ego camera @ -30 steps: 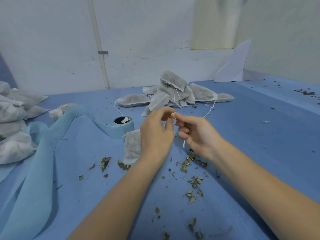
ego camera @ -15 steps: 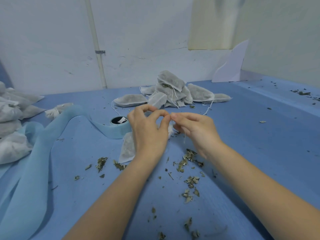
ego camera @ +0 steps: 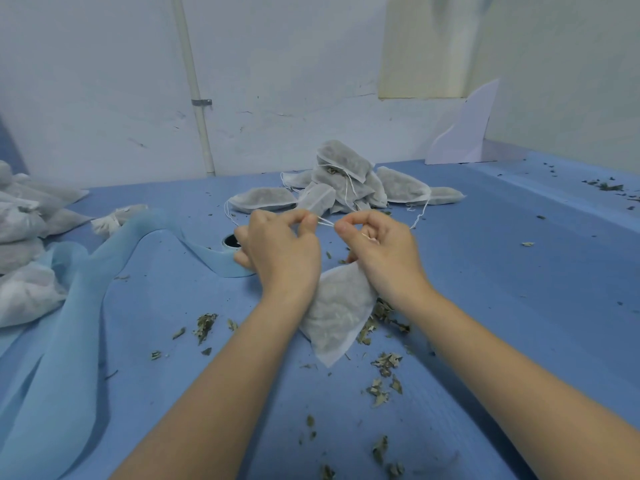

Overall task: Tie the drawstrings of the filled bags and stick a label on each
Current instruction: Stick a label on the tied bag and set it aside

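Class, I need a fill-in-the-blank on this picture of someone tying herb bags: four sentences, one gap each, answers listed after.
1. Both hands, left hand and right hand, pinch a thin white ____.
2. The bag being tied lies on a table coloured ____.
3. The pile of filled bags lies by the wall, ____ the hands.
4. The roll of tape is light blue and sits beside the ____ hand.

Missing words: drawstring; blue; beyond; left

Left grip point(ego camera: 280, 251) pinched; right grip point(ego camera: 377, 251) pinched.
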A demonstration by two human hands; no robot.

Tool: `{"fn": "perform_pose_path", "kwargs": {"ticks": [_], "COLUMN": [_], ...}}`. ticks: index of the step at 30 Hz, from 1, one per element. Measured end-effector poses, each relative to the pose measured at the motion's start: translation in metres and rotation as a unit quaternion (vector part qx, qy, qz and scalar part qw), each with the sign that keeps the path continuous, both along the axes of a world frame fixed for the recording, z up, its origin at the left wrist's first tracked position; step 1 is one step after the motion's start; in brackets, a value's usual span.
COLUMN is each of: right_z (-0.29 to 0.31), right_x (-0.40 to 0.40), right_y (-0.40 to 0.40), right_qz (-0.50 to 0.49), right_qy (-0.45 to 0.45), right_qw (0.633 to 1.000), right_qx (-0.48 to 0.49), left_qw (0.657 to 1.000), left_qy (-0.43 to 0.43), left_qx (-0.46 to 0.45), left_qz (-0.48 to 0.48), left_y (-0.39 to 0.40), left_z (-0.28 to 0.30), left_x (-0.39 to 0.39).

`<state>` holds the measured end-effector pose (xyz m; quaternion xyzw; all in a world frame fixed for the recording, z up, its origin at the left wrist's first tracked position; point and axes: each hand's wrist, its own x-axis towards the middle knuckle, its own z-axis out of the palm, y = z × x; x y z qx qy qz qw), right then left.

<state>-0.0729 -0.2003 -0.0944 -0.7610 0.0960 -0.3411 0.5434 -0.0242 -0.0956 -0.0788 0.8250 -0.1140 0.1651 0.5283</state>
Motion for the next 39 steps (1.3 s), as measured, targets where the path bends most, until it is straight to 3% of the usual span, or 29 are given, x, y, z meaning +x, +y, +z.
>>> {"fn": "perform_pose_path", "kwargs": {"ticks": [3, 5, 9, 13, 17, 22, 27, 30, 32, 34, 37, 38, 39], "right_z": [0.001, 0.001, -0.003, -0.007, -0.008, -0.003, -0.001, 0.001, 0.004, 0.007, 0.009, 0.006, 0.001], "right_x": [0.002, 0.003, 0.009, 0.012, 0.008, 0.002, -0.003, 0.002, 0.010, 0.021, 0.042, 0.049, 0.057], "right_y": [-0.003, -0.009, -0.021, -0.030, -0.030, -0.026, -0.027, -0.020, -0.013, -0.005, 0.007, 0.011, 0.014], "right_qz": [-0.041, -0.086, -0.174, -0.199, -0.132, 0.038, 0.091, 0.096, 0.103, 0.125, 0.160, 0.161, 0.151], "right_qy": [-0.024, -0.056, -0.081, -0.066, -0.061, -0.076, -0.031, -0.012, -0.004, -0.004, 0.007, 0.021, 0.054], "right_qw": [0.998, 0.990, 0.965, 0.954, 0.978, 0.989, 0.995, 0.992, 0.990, 0.991, 0.970, 0.963, 0.970], "right_qx": [0.043, 0.095, 0.179, 0.216, 0.150, 0.119, -0.033, -0.077, -0.094, -0.051, 0.182, 0.216, 0.184], "left_qw": [0.997, 0.985, 0.893, 0.847, 0.853, 0.850, 0.829, 0.866, 0.877, 0.884, 0.893, 0.897, 0.901], "left_qy": [0.029, 0.124, 0.332, 0.351, 0.344, 0.345, 0.341, 0.305, 0.288, 0.271, 0.235, 0.221, 0.209], "left_qx": [-0.029, -0.058, -0.205, -0.291, -0.295, -0.316, -0.362, -0.305, -0.317, -0.338, -0.371, -0.376, -0.379], "left_qz": [-0.059, -0.106, -0.226, -0.272, -0.258, -0.243, -0.256, -0.252, -0.218, -0.176, -0.098, -0.068, -0.039], "left_y": [-0.001, -0.002, -0.004, -0.006, -0.006, -0.006, 0.003, 0.012, 0.017, 0.024, 0.038, 0.044, 0.050], "left_z": [-0.004, -0.008, -0.009, -0.016, -0.016, -0.012, -0.004, -0.001, -0.001, -0.002, -0.004, -0.004, -0.004], "left_x": [0.000, 0.000, -0.003, 0.001, 0.000, -0.002, -0.002, -0.002, 0.002, 0.011, 0.028, 0.036, 0.042]}}
